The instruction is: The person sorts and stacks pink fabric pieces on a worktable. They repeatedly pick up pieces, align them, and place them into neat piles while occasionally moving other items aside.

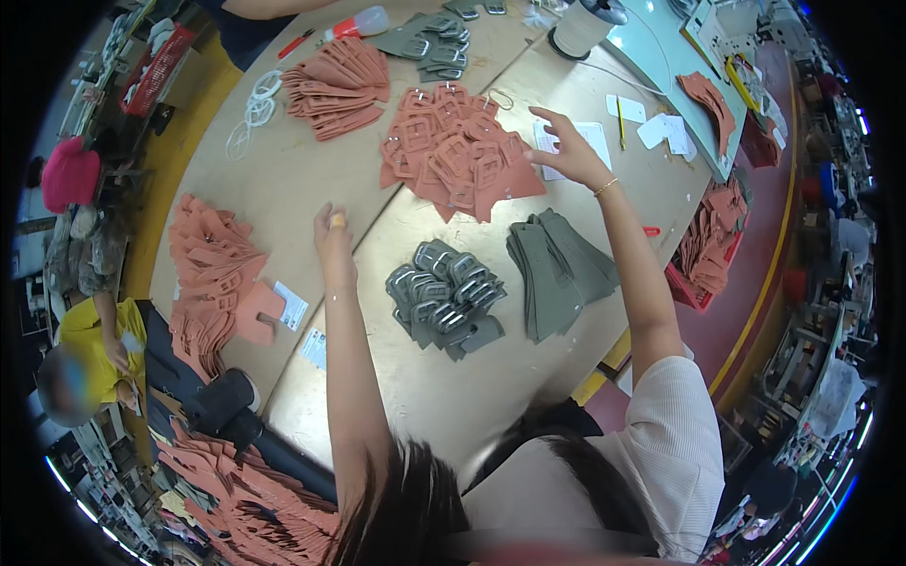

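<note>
My right hand [573, 158] is open, fingers spread, at the right edge of a heap of coral-orange fabric tabs [453, 156] with covered square buckles. My left hand [334, 241] is curled closed above the bare tabletop, left of that heap. A small orange-yellow patch shows at its fingertips; whether anything is inside the fingers is hidden. Between my forearms sits a pile of dark green tabs with silver buckles [444, 294]. Flat dark green strips [562, 274] lie fanned beside it, below my right hand.
Orange pieces [215, 283] are stacked at the left, with more [335, 87] at the far side. Green buckled tabs [434, 42], white cord [253, 111] and a thread cone [583, 30] lie farther off. A yellow pencil [621, 123] rests on paper. A person in yellow [99, 349] is at left.
</note>
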A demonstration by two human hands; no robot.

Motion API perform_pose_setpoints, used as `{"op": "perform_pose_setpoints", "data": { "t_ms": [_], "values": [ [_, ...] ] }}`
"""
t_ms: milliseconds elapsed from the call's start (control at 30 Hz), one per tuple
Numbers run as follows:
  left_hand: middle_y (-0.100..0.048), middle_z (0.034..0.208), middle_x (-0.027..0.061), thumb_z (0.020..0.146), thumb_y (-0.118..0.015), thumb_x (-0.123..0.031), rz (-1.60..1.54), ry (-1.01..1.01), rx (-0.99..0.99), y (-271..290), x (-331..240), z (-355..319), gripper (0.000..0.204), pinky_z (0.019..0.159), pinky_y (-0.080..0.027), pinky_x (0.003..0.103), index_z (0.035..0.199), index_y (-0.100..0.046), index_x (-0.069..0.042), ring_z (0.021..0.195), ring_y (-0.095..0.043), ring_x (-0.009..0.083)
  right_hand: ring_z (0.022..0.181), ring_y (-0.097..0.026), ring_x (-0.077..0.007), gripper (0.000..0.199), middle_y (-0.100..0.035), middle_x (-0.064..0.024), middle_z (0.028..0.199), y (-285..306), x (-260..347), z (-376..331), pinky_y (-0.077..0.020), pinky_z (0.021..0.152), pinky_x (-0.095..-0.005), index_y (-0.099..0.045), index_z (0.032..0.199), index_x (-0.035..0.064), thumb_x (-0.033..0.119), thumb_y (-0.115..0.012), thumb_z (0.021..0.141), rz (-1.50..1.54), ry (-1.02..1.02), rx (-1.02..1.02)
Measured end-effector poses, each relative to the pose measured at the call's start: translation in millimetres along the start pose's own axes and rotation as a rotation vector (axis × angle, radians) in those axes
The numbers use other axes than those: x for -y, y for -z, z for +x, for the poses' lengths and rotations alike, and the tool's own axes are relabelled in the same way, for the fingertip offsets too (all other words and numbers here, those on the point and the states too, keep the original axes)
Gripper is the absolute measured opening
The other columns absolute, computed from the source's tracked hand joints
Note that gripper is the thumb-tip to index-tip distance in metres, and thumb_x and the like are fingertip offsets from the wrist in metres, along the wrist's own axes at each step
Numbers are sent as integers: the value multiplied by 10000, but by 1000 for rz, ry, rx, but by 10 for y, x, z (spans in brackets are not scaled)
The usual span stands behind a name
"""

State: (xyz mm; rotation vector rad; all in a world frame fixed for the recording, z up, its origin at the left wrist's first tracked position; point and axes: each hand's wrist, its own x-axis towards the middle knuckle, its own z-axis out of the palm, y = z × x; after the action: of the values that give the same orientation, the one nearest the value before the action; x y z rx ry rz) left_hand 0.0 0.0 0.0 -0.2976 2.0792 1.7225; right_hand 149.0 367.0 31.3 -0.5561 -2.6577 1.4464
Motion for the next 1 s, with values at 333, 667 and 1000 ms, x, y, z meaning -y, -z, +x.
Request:
{"op": "perform_pose_setpoints", "data": {
  "t_ms": [333,667,1000],
  "values": [
    [-502,1234,141,877,-515,-83,441,-487,-421,509,369,-631,474,905,-409,361,1334,-426,2,1028,-521,221,1212,-470,-310,576,-494,-172,1295,-207,-365,12,-377,1014,-376,-478,1309,69,265,-688,810,-59,66,-39],
    [-519,1224,239,819,-599,-124,222,177,-644,2752,1262,-272,574,838,-474,383,1319,-391,68,1028,-572,320,1169,-526,-250,556,-551,-150,1256,-425,-364,47,-392,1002,-339,-471,1306,21,198,-683,824,-34,19,60],
    [-556,1002,172,853,-512,36,-556,-8,-532,2393,770,-358,574,593,-501,280,1383,-295,-15,752,-592,196,1146,-531,-247,606,-570,-135,1229,-416,-566,98,-393,984,-357,-498,1289,16,270,-733,791,-44,-95,36]
  ]
}}
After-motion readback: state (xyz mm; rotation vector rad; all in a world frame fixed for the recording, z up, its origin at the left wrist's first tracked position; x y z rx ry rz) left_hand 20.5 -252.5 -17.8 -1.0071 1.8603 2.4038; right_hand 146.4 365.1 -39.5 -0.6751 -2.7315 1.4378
